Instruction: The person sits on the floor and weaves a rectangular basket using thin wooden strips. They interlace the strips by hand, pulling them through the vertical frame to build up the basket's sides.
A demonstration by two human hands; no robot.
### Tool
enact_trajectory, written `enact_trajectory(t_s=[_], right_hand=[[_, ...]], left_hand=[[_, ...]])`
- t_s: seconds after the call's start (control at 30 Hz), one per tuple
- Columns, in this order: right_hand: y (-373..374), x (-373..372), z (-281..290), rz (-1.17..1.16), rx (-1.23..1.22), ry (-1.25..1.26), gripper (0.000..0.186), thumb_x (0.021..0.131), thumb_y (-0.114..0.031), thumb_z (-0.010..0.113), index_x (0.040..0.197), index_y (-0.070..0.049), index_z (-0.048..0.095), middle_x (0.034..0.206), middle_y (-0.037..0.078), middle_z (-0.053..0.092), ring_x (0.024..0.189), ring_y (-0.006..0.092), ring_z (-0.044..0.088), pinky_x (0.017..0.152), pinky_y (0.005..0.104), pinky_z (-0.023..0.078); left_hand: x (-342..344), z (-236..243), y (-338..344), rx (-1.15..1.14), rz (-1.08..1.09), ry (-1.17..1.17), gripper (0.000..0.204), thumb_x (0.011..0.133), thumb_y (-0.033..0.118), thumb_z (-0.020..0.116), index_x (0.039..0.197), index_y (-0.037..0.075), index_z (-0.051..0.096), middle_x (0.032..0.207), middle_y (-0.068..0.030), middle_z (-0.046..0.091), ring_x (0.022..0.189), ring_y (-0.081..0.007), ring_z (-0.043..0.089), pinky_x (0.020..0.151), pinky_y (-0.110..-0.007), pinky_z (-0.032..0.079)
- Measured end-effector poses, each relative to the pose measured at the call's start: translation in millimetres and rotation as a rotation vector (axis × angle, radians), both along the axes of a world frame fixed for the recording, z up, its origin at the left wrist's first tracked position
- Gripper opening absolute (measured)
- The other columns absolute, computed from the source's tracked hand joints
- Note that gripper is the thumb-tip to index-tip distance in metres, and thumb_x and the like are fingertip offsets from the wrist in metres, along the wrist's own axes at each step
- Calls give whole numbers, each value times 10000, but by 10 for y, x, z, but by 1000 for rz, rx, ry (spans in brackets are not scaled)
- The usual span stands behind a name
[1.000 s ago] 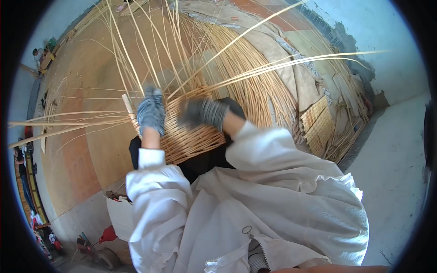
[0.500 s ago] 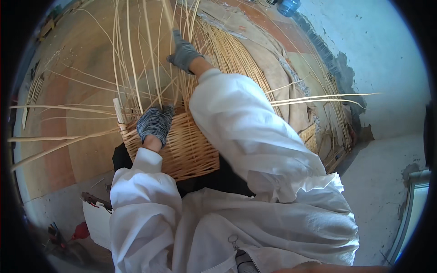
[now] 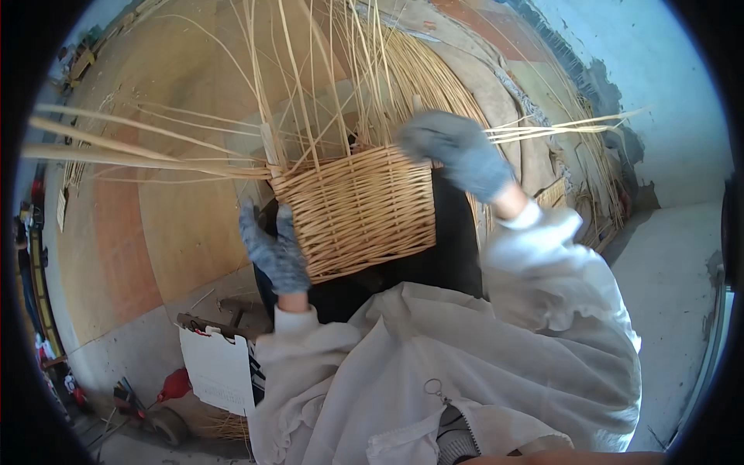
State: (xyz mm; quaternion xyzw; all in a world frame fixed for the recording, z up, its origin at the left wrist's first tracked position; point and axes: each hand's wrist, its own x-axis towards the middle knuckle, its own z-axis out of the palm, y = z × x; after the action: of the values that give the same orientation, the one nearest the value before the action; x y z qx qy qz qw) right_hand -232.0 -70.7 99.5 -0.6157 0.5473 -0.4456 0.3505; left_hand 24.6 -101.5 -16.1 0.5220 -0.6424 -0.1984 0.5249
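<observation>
A half-woven wicker basket (image 3: 360, 213) rests over a dark surface (image 3: 453, 248) close to my body, one woven wall facing up. Long upright willow rods (image 3: 294, 70) rise from its far edge. A thicker pale corner stick (image 3: 270, 145) stands at its far left corner. My left hand (image 3: 275, 252), in a grey knit glove, is at the basket's left side, its thumb and fingers apart and nothing held. My right hand (image 3: 457, 151), also gloved, is at the far right corner of the basket; motion blur hides whether its fingers grip anything.
Loose rods (image 3: 139, 155) stick out far to the left, others (image 3: 558, 130) to the right. A thick bundle of rods (image 3: 434, 66) lies beyond, beside brown cloth (image 3: 496, 85). A white box (image 3: 217, 368) and a red object (image 3: 174, 385) sit at lower left. A wall (image 3: 674, 101) bounds the right.
My right hand has come down from the upright rods to the far right corner. My left hand has left the basket's rim for its left side. The basket sits farther right in view.
</observation>
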Motion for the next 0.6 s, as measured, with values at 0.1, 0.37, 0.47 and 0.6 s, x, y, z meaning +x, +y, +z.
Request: enact_trajectory(t_s=[0.1,0.37,0.47,0.6], right_hand=[[-1082,646,-143,293,-781,805,162,823,-146,546,880,-24,636,965,124,611,900,246,587,812,321,459],[-2092,1085,-448,507,-210,1695,166,773,-180,593,884,-65,640,873,86,630,809,251,593,744,348,467],[-2272,1157,-179,665,-15,1811,175,754,-193,610,885,-81,641,839,71,637,775,253,596,718,357,470],[-2368,945,66,1012,-399,1585,168,755,-208,609,888,-111,642,749,43,624,664,229,601,604,376,479]], left_hand=[[42,-135,-320,189,-136,142,398,761,67,667,1105,-66,518,1057,-176,571,970,-249,546,875,-329,426],[-41,-257,-314,237,-131,300,431,784,61,647,1151,-83,474,1124,-177,536,1023,-233,524,904,-327,423],[-71,-273,-338,273,-141,303,421,808,70,624,1161,-90,459,1135,-194,528,1026,-227,526,900,-323,429],[-71,-267,-363,272,-169,194,422,804,82,631,1156,-81,468,1087,-173,546,988,-219,536,880,-313,440]])
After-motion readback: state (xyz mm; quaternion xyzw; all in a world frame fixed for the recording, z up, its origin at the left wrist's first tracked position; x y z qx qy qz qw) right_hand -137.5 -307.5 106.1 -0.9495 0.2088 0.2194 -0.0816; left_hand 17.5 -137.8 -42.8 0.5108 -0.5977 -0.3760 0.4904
